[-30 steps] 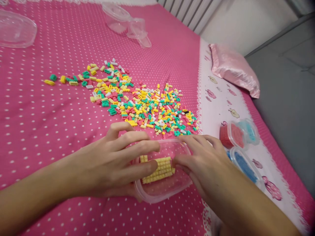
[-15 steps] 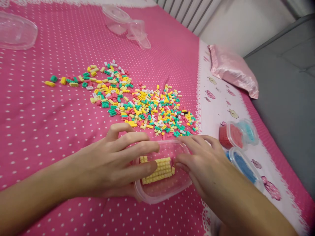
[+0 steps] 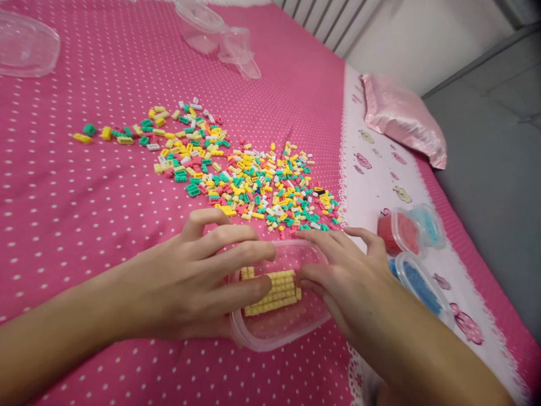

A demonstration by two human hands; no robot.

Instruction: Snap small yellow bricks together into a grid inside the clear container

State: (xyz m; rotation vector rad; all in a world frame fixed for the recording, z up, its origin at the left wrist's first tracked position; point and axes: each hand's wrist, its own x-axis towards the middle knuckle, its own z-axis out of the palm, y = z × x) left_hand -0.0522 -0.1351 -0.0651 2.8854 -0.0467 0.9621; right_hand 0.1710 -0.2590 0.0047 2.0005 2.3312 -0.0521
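A clear plastic container point(image 3: 279, 341) stands on the pink dotted cloth in front of me. Inside it, pale yellow toy building bricks point(image 3: 274, 296) are packed in neat rows towards the left side. My left hand point(image 3: 224, 270) grips the container's left side, its fingers reaching over the rim above the bricks. From the right, my right hand point(image 3: 338, 270) bends over the opposite rim. Its fingertips are drawn together close to the right end of the brick rows, and whatever they hold is hidden.
Loose mixed-colour bricks point(image 3: 253, 180) are spread beyond the container. To the right are tubs of red bricks point(image 3: 397, 232), light blue bricks point(image 3: 429, 228) and dark blue bricks point(image 3: 420, 287). Clear containers point(image 3: 203, 34), a clear lid-like piece point(image 3: 27, 48) and a pink pillow point(image 3: 401, 118) lie farther off.
My right hand has shifted slightly left over the container, with one finger lifting outward. The left hand and the yellow bricks stay as they were. The view has tilted a little.
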